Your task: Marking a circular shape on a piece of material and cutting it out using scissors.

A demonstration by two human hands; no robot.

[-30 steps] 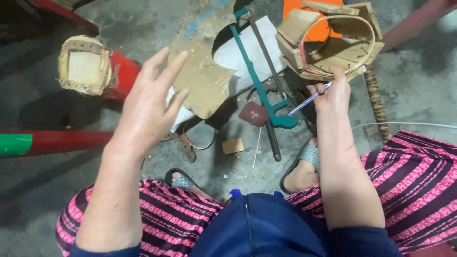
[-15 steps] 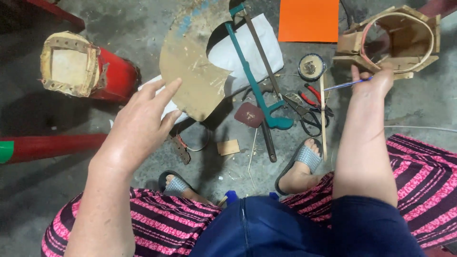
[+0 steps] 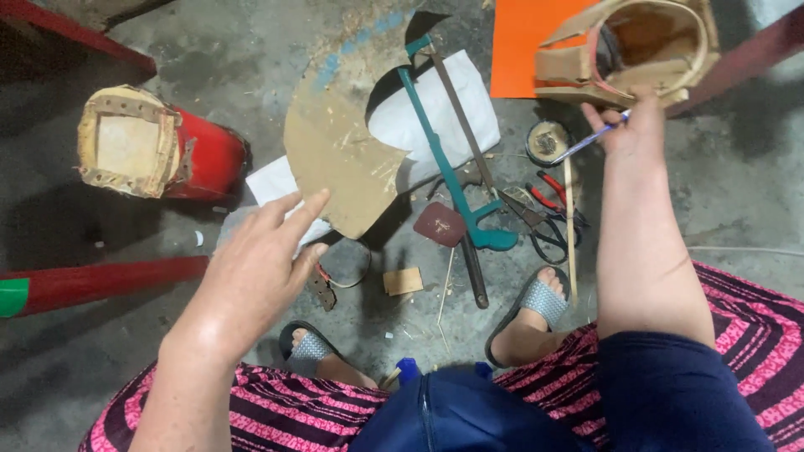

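Note:
My left hand hovers open, fingers spread, just below a curved brown cardboard piece that lies on the concrete floor. My right hand is raised at the upper right, pinching a thin blue pen-like tool and pressing against the underside of a round cardboard-and-bamboo frame. Whether the hand also grips the frame I cannot tell. Between my hands lies a teal-handled hacksaw.
A red cylinder capped with cardboard stands at the left, a red pole below it. White paper, an orange sheet, a tape roll, scissors and red pliers, and small scraps lie ahead. My sandalled feet rest near them.
The frame has gone up and to the right with my right hand still at it. My left hand has come off the brown cardboard and dropped lower left.

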